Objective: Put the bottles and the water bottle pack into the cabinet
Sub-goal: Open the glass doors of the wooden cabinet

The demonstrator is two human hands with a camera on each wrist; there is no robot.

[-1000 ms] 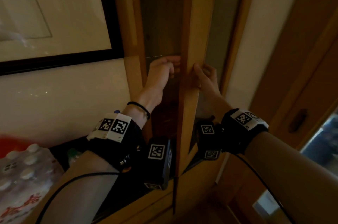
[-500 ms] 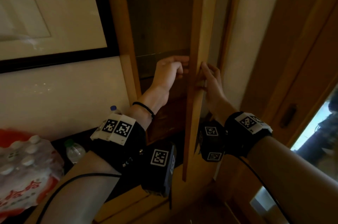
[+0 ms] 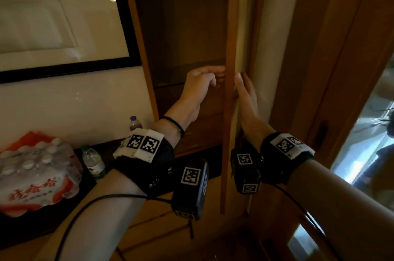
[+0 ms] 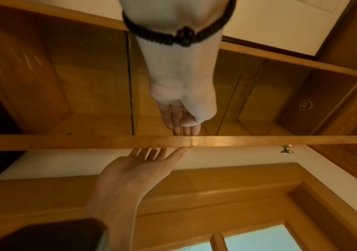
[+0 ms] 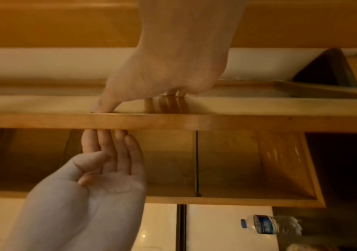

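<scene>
The wooden cabinet door [image 3: 229, 111] stands edge-on to me, swung out, and the dark cabinet inside [image 3: 185, 26] shows. My left hand [image 3: 204, 81] reaches into the opening, its straight fingers [image 4: 181, 129] pressing the door's inner face. My right hand [image 3: 245, 94] lies flat on the outer face, thumb on the door edge [image 5: 237, 121]. Neither hand holds a bottle. The shrink-wrapped water bottle pack [image 3: 36, 173] sits on the dark counter at lower left. A green-label bottle [image 3: 93, 163] stands beside it. A blue-cap bottle [image 3: 135, 123] stands by the cabinet frame.
A black-framed picture [image 3: 53, 15] hangs on the wall left of the cabinet. A glass shelf [image 3: 170, 84] crosses the cabinet at hand height. A wooden room door frame [image 3: 319, 68] and a bright window [image 3: 362, 132] lie to the right. A small brass knob [image 4: 286, 149] sits on the cabinet door.
The cabinet door has swung further open toward the right, with both hands staying on it. More of the cabinet interior and both bottles now show.
</scene>
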